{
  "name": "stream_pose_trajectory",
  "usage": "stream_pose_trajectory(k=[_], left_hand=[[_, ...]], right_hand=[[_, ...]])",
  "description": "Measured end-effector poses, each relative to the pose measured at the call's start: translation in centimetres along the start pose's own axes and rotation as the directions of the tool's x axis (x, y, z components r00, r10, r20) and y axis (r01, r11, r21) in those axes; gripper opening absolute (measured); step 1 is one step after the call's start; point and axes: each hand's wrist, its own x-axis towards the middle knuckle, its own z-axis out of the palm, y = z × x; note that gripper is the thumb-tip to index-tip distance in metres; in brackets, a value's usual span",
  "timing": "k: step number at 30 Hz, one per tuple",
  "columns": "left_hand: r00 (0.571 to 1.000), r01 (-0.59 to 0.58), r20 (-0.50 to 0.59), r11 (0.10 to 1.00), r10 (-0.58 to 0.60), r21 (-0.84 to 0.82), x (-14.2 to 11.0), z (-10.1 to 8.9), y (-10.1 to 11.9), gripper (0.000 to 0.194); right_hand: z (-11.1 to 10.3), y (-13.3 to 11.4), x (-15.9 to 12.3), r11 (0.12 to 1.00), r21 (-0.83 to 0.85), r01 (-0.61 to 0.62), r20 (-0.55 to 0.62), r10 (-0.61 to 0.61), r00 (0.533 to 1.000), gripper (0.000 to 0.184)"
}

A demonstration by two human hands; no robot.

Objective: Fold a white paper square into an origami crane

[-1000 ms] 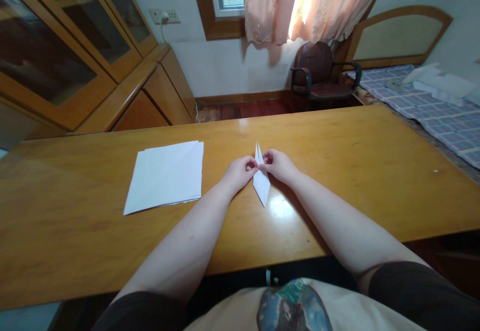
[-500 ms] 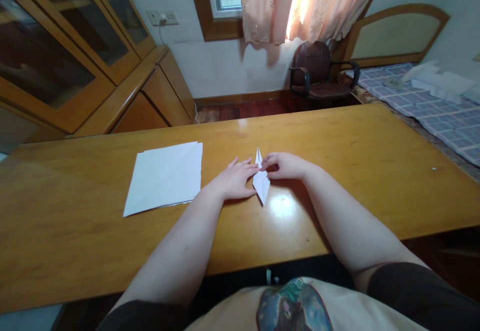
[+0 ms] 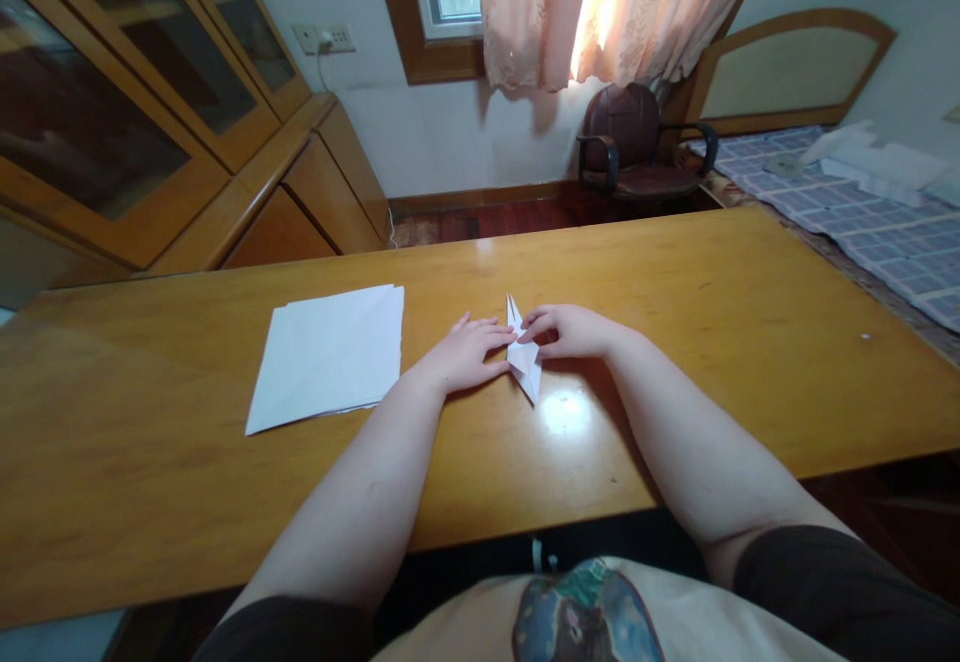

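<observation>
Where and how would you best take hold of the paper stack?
I'd pinch the paper stack by its left edge, thumb on top, coming from the left: it lies flat on the table, that edge uncovered, and the left forearm hides its near right corner.

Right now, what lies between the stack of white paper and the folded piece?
The head view shows the left hand and wrist, fingers at the folded white paper, with wooden tabletop showing beside them, up to the stack of white sheets.

L hand (image 3: 476, 354) palm down, fingers spread; R hand (image 3: 556, 332) fingers curled.
</observation>
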Motion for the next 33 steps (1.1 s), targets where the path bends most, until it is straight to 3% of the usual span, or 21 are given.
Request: stream_pose_trajectory(k=[8, 16, 27, 33], left_hand=[[0.994, -0.048, -0.098, 0.994, 0.057, 0.097, 0.8, 0.8, 0.2, 0.028], [0.989, -0.037, -0.137, 0.996, 0.047, 0.078, 1.2, 1.1, 0.9, 0.02], [0.966, 0.07, -0.236, 0.986, -0.105, -0.155, 1.9, 1.6, 0.8, 0.011], [0.957, 0.121, -0.247, 0.984, -0.151, -0.133, 2.2, 1.7, 1.0, 0.011]], right_hand=[[0.4, 0.3, 0.4, 0.989, -0.138, -0.048, -0.082, 0.037, 0.996, 0.03], [0.5, 0.2, 0.7, 0.99, -0.061, -0.13, -0.099, 0.124, 0.987, 0.017], [0.7, -0.4, 0.8, 0.968, -0.038, -0.248, -0.16, 0.24, 0.958, 0.019], [1.0, -0.1, 0.9, 0.971, -0.003, -0.238, -0.154, 0.235, 0.96, 0.017]])
